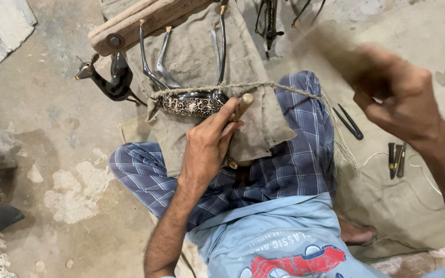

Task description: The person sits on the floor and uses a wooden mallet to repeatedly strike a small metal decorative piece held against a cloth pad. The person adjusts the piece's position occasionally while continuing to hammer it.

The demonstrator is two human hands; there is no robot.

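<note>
**Chisel on the tied-down deer body, mallet hand raised**

Left hand (pixel 209 141) is wrapped round a wooden-handled chisel (pixel 242 105), fingers closed on the shaft, tip set against the black deer figure (pixel 191 103). The figure lies upside down on a khaki cloth pad (pixel 253 128) over the person's lap, its patterned white-on-black flank facing up and its thin legs (pixel 153 62) pointing away toward a wooden block (pixel 130 23). A twine cord (pixel 284 88) runs across the body and pins it to the pad.

Right hand (pixel 395 95) is up and off to the side, badly blurred. It looks fisted on a blurred brown striker (pixel 330 46), but I cannot tell how firm the grip is.

Further out: a finished black deer (pixel 106 77) stands on the concrete floor (pixel 52 154) to the left. Small metal pincers (pixel 350 122) and a few short punches (pixel 396 160) lie on sacking (pixel 387 206) to the right. More dark figure parts (pixel 271 20) at the top edge.

Risks, as I judge them:
- chisel tip sits close to the left fingertips, so an off-centre blow could slip onto them
- only one cord holds the body, so a hard hit may roll it and scar the pattern
- the legs are thin and near the wooden block; a jolt could bend or snap one
</note>
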